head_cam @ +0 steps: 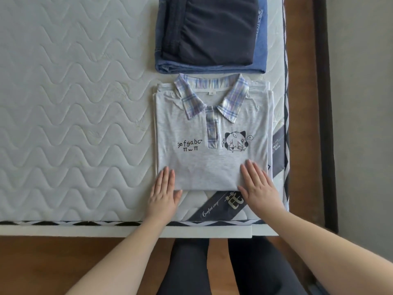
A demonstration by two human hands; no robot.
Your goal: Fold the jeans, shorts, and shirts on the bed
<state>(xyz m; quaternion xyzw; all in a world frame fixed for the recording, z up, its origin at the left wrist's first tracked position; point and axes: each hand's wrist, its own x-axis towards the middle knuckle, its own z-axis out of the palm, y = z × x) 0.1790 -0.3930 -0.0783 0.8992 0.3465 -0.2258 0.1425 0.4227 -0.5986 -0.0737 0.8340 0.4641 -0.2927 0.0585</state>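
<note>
Folding looked nearly done: jeans (pixel 168 67) and dark shorts (pixel 210 33) lay stacked at the far side of the bed (pixel 74 103), while my left hand (pixel 163 190) and right hand (pixel 258 186) pressed flat, fingers straight, on the folded shirt (pixel 212 150) nearer me.

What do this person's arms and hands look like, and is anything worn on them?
Both forearms are bare as far as the picture shows: no sleeves, gloves or watch. The left hand and right hand show no rings or bracelets that I can make out, and the nails are too small to judge. Below, dark trousers cover the legs.
</note>
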